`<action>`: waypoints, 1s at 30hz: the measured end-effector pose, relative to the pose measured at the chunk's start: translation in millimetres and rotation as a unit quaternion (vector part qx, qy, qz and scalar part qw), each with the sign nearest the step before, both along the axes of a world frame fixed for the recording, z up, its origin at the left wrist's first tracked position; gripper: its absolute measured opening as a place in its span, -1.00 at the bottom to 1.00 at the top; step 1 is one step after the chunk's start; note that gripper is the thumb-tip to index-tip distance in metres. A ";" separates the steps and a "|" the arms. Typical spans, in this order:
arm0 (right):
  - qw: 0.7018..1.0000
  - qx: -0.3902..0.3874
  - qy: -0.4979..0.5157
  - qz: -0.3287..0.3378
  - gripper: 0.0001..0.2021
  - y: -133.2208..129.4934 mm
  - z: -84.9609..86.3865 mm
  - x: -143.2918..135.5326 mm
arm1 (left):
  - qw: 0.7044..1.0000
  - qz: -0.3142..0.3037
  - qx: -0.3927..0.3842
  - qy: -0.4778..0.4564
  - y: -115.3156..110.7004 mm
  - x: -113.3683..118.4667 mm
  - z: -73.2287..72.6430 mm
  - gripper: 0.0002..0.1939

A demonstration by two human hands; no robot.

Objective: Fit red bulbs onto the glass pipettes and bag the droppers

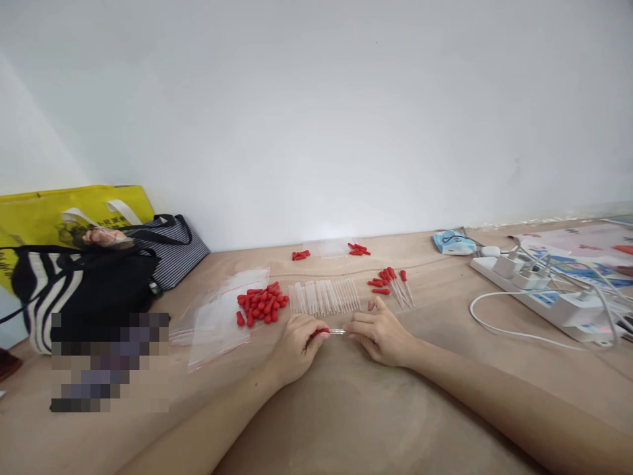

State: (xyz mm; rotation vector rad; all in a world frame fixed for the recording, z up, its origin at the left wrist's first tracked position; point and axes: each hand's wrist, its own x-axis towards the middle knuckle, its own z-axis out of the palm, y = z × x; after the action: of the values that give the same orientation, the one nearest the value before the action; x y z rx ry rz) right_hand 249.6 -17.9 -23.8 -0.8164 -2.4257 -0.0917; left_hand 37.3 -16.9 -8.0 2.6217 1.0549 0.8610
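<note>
Between thumb and fingers, my left hand [295,348] grips a red rubber dropper bulb [320,332]. A clear glass dropper tube [337,331] extends from the bulb toward my right hand [383,336], whose fingers pinch its other end; how deep the tube sits in the bulb is hidden. Just beyond the hands lies a row of glass tubes [324,297] side by side. Left of it, a heap of red bulbs [261,303] rests on clear zip bags [217,336]. On the right are droppers with red bulbs [395,285], several with tubes attached.
Near the wall lie more red bulbs [359,249] and a clear bag [332,249]. A black bag [93,290], a striped bag [180,254] and a yellow bag [30,211] stand left. At right are a blue mask [452,243] and a power strip [539,303] with looping white cables.
</note>
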 end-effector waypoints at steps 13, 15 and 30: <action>1.000 0.010 0.015 -0.015 -0.79 -4.4 1.0 -9.3 | 0.999 -0.043 0.019 0.025 -0.1 1.6 -3.2 -0.75; 1.000 0.002 0.017 -0.016 -0.79 -5.0 1.4 -10.8 | 0.998 -0.051 0.021 0.028 -0.1 1.7 -3.4 -0.75; 0.999 -0.004 -0.008 -0.030 -0.82 -3.6 4.1 -11.0 | 0.998 -0.048 0.005 0.027 -1.1 4.6 -1.9 -0.76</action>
State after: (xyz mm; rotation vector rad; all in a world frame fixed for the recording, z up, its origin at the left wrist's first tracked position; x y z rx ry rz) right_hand 238.5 -21.5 -19.7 -0.8968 -2.4180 -0.1114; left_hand 41.9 -18.0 -9.8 2.6928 0.9313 0.7805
